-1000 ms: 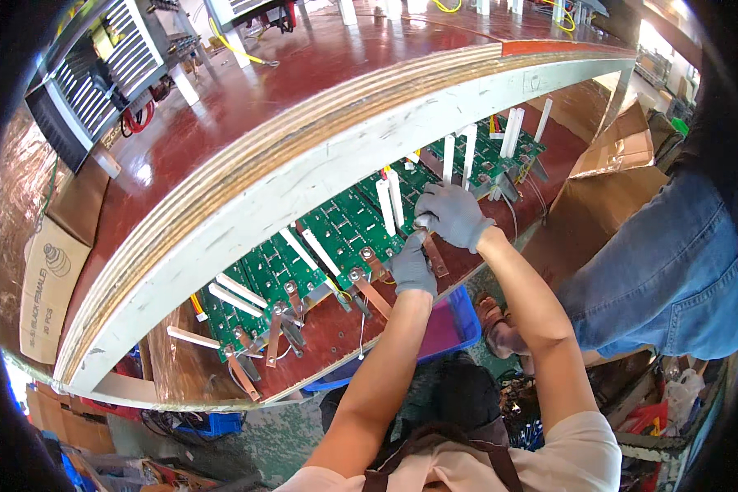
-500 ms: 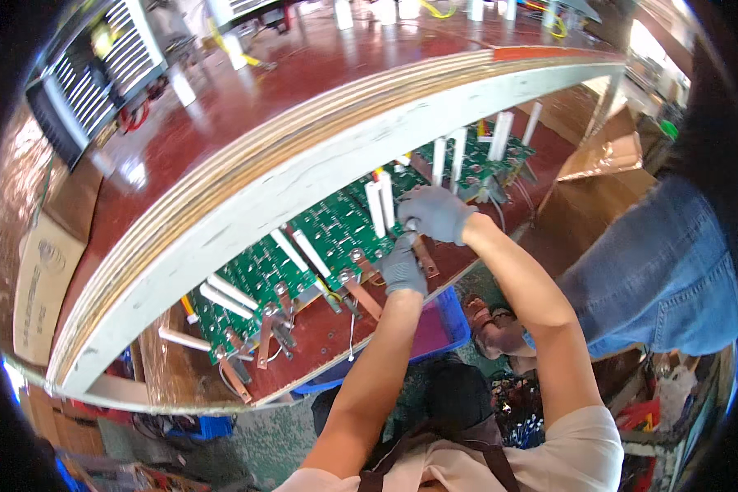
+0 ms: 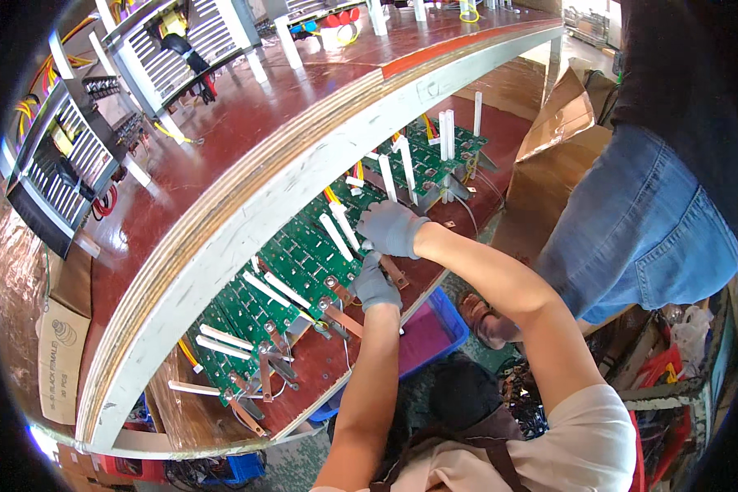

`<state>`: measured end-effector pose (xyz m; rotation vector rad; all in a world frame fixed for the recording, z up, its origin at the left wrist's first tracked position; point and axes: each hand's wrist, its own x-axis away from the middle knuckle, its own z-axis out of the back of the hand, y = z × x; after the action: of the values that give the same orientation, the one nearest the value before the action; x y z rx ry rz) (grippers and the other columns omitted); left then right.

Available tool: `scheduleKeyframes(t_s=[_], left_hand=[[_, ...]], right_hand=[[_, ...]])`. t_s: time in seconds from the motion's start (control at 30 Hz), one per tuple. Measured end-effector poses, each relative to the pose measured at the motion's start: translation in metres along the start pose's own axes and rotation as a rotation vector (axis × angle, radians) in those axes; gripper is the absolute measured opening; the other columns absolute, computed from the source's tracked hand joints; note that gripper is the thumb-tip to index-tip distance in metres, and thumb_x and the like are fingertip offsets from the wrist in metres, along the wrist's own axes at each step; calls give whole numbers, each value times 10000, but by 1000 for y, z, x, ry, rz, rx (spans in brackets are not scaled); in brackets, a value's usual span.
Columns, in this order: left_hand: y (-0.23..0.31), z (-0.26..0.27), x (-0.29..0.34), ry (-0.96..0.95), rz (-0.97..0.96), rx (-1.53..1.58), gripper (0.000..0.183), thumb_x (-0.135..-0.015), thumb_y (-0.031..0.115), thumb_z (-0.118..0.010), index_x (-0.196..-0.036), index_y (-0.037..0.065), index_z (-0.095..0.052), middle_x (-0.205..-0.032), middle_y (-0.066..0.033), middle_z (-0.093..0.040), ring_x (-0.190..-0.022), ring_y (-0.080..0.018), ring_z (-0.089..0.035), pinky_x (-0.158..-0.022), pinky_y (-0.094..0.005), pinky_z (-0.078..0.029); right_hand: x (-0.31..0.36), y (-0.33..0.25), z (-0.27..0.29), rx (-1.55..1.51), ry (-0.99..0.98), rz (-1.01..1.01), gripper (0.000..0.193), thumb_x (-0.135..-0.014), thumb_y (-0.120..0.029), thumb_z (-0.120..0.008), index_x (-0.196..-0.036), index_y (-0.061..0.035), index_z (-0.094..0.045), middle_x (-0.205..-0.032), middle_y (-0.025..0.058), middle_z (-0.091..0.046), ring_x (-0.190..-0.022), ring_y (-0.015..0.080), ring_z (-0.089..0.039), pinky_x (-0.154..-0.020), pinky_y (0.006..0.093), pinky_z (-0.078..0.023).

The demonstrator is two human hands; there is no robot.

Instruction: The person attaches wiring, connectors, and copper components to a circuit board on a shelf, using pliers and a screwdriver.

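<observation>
Several green circuit boards point(image 3: 302, 254) lie in a row on the dark red lower shelf, with white upright strips and copper bars along their near edge. My right hand point(image 3: 392, 228), in a grey glove, is curled over the near edge of a middle board, beside a pair of white strips point(image 3: 338, 238). Just below it, my left hand point(image 3: 375, 283), also gloved, is closed with its fingertips close to the right hand's. Next to both hands a copper bar point(image 3: 394, 272) sticks out toward me. Whatever the fingers grip is hidden by the gloves.
A thick wooden tabletop edge point(image 3: 246, 176) overhangs the boards, with metal-slatted units point(image 3: 180, 61) on top. A blue bin point(image 3: 447, 324) sits below the shelf. At right are an open cardboard box point(image 3: 553, 123) and another person's jeans-clad leg point(image 3: 648, 221). A carton point(image 3: 63, 361) stands at left.
The view has swung, so the bench and boards appear tilted more steeply and shifted. Both hands stay together at the same copper bar, with little visible change in their grip.
</observation>
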<state>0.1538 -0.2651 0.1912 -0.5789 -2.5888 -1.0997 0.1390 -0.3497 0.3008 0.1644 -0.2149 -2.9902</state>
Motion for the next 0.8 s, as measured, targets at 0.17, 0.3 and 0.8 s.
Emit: scheduleKeyframes(t_s=[0.17,0.3,0.8], left_hand=[[-1,20,-20,-58,-17,-106,182,-806,169,-511,-649,79,-530,-539,-44,-503,-450,-171,-454,-434,-275,-354],[-1,19,-23,-25,48,-90,242,-818,194,-491,-596,98,-487,-495,-51,-461,-383,-193,-396,-376,-298,-308],[13,17,-5,-153,61,-23,171,-796,147,-574,-638,93,-539,-568,-23,-512,-473,-155,-482,-441,-275,-375]], right_hand=[[0,4,-13,-133,98,26,193,-725,-164,-652,-884,-54,-654,-958,128,-639,-914,316,-609,-793,383,-492],[-3,8,-18,-341,64,30,138,-728,-134,-635,-852,-77,-654,-890,137,-639,-877,318,-613,-759,388,-491],[-14,7,4,-318,-72,154,115,-710,-140,-620,-785,-94,-695,-797,142,-657,-761,315,-641,-656,397,-500]])
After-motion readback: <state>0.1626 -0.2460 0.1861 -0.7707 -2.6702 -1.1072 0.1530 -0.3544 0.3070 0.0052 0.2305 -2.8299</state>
